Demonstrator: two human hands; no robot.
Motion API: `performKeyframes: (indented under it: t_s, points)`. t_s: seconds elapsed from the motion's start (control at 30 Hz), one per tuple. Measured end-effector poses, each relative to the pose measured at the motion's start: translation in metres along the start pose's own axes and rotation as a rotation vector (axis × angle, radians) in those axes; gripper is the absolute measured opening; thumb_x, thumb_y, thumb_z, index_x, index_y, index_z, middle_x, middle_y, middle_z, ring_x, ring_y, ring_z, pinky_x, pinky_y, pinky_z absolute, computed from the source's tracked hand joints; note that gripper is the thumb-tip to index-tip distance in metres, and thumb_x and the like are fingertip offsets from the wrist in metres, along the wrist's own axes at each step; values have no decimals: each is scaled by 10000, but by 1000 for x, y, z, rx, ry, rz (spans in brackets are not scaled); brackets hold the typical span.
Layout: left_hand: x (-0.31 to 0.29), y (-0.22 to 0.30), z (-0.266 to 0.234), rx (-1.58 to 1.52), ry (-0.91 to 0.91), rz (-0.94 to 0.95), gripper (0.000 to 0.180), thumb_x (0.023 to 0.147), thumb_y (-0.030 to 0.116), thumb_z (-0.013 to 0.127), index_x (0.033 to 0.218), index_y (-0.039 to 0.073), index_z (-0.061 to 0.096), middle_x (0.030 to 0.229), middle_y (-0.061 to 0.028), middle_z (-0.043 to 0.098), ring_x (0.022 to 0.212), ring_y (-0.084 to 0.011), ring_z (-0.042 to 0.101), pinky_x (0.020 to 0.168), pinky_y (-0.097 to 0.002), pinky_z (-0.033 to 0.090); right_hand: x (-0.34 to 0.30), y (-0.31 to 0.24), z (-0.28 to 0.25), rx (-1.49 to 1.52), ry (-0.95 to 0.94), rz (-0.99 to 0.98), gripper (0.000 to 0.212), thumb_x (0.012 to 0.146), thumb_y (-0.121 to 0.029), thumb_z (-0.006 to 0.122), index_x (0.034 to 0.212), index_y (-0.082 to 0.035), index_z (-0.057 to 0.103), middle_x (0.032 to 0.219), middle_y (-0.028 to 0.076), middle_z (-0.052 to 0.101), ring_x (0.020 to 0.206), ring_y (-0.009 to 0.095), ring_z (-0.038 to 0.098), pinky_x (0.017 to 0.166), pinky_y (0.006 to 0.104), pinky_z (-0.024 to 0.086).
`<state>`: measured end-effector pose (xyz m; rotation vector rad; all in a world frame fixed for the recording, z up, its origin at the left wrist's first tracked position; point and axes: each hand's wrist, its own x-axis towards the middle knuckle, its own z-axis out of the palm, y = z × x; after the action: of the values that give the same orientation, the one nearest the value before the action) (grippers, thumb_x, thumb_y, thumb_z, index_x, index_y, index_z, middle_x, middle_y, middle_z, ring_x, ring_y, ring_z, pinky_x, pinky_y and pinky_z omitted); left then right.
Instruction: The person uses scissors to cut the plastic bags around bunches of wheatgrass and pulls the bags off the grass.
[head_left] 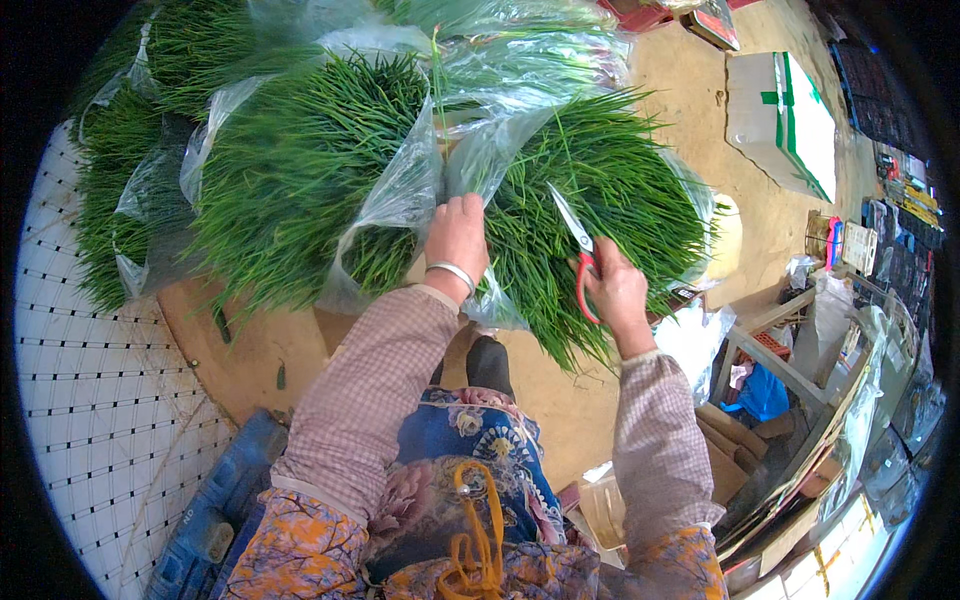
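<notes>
Red-handled scissors sit held in the right grip, blades pointing far-left over green stalks; the left grip pinches clear plastic left of them.

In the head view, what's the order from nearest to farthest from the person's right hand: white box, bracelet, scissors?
1. Red-handled scissors: held in the right hand.
2. Bracelet: to its left, at the left hand's wrist.
3. White box: beyond, at upper right.
</notes>
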<state>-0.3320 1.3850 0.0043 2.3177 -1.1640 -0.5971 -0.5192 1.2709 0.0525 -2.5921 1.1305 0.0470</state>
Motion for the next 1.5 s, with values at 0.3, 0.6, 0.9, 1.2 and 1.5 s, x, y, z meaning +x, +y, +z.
performKeyframes:
  t_s: [0.3, 0.6, 0.9, 1.2, 1.5]
  points:
    - [37, -23, 15, -548, 348, -203, 254, 663, -62, 476, 889, 38, 419, 779, -148, 507, 757, -351, 511, 691, -404, 405, 18, 2, 0, -243, 19, -138, 492, 664, -274, 612, 1067, -34, 463, 926, 160, 486, 902, 321, 450, 776, 435, 369]
    - [56, -51, 27, -1070, 57, -436, 245, 660, 35, 583, 904, 22, 563, 878, -105, 555, 818, -233, 544, 723, -345, 441, 65, -19, 37, -1, -7, -85, 285, 702, -213, 608, 913, -62, 489, 736, 158, 557, 677, 334, 559, 594, 418, 450]
    - [75, -72, 29, 6, 182, -35, 70, 689, 152, 563, 683, 83, 577, 704, -99, 570, 657, -283, 543, 558, -394, 415, 40, -9, 24, -76, 45, -199, 368, 670, -290, 651, 928, -62, 521, 833, 154, 545, 803, 317, 535, 732, 411, 429]
    - [56, -77, 44, -765, -5, -292, 88, 719, 140, 543, 651, 87, 556, 613, -53, 511, 564, -198, 501, 497, -345, 401, 47, -40, 41, 41, -90, -168, 342, 692, -226, 610, 984, -83, 502, 840, 138, 543, 812, 312, 533, 690, 416, 435]
    - [-12, -65, 24, -647, -31, -295, 107, 667, 39, 604, 767, 12, 576, 693, -82, 577, 618, -196, 550, 589, -330, 440, 10, -14, 20, -14, -111, -129, 467, 641, -244, 701, 1000, -37, 485, 838, 132, 537, 793, 297, 499, 712, 384, 405]
